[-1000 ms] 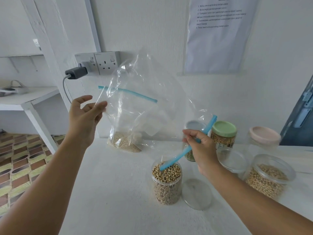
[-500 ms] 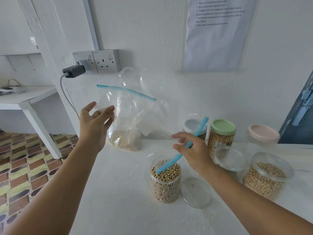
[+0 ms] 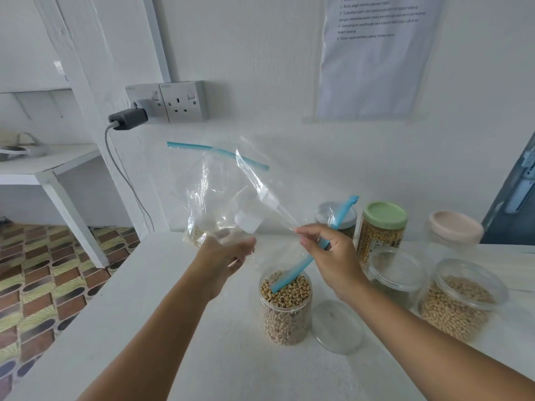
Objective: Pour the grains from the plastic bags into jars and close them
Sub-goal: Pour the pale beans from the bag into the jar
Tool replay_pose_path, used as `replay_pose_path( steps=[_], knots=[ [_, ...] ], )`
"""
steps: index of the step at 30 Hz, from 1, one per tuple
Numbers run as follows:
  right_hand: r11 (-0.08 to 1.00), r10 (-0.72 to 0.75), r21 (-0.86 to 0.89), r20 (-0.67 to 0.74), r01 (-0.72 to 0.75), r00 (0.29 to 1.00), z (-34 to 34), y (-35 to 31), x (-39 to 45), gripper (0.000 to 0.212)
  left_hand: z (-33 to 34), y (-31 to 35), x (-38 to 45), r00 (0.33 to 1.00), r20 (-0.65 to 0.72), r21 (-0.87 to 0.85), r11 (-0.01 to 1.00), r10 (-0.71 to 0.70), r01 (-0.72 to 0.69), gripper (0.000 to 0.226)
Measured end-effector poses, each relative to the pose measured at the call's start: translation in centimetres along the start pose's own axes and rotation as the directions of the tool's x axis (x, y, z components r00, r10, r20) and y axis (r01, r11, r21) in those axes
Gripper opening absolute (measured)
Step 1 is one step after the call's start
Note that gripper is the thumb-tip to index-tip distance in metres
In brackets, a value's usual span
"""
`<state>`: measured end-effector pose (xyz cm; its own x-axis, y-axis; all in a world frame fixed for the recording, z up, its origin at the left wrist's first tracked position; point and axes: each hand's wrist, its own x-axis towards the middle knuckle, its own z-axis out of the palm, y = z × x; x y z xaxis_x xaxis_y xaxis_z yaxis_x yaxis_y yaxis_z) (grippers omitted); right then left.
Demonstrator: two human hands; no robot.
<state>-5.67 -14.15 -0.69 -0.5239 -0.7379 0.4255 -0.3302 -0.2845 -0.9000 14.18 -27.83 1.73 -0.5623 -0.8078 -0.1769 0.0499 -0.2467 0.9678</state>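
Your right hand pinches the empty zip bag at its blue zip strip, whose lower end dips into the open jar of black-eyed peas. Your left hand holds the bag's film, fingers loosely curled. The clear lid lies on the table, just beside the jar.

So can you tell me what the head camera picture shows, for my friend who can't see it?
A person's two hands hold an empty clear plastic zip bag with a blue seal strip above an open clear jar full of black-eyed beans: the right hand pinches the seal, the left hand holds the bag's lower part. A clear round lid lies beside the jar on the white table.
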Motion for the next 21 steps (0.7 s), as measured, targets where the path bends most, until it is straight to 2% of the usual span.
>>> replay_pose_path(
  steps=[3, 5, 7, 10, 11, 15, 21],
  knots=[
    [1.0, -0.012, 0.012, -0.022, 0.012, 1.0, 0.1, 0.0, 0.1, 0.024, 1.4, -0.1, -0.3, 0.989, -0.092, -0.087, 0.988, 0.117, -0.125, 0.083],
    [0.999, 0.0, 0.043, -0.031, 0.001, 1.0, 0.2, -0.1, 0.0, 0.021, 2.1, -0.1, -0.6, 0.985, -0.066, -0.127, 0.978, 0.16, -0.167, 0.091],
    [0.998, 0.004, 0.055, -0.042, -0.001, 0.999, 0.3, 0.0, 0.1, 0.019, 2.5, -0.1, -0.9, 0.988, -0.004, -0.11, 0.982, 0.153, -0.152, 0.097],
    [1.0, -0.02, 0.012, -0.085, 0.021, 0.996, 0.2, 0.6, 0.1, 0.021, 3.0, -0.3, -1.3, 0.985, 0.072, -0.014, 0.988, 0.155, -0.155, 0.072],
    [1.0, -0.028, -0.009, -0.087, 0.027, 0.996, 0.1, 0.8, 0.1, 0.02, 3.0, -0.4, -1.3, 0.981, 0.076, 0.006, 0.984, 0.177, -0.178, 0.07],
    [0.997, -0.044, -0.071, -0.011, 0.043, 0.999, -0.3, 1.3, -0.4, 0.025, 3.1, -1.0, -0.3, 0.972, -0.006, 0.025, 0.972, 0.235, -0.235, 0.095],
    [0.99, 0.034, -0.14, 0.189, -0.007, 0.981, -0.9, 1.7, -1.4, 0.05, 3.2, -1.7, -0.3, 0.952, -0.009, 0.069, 0.95, 0.305, -0.304, 0.091]
  ],
)
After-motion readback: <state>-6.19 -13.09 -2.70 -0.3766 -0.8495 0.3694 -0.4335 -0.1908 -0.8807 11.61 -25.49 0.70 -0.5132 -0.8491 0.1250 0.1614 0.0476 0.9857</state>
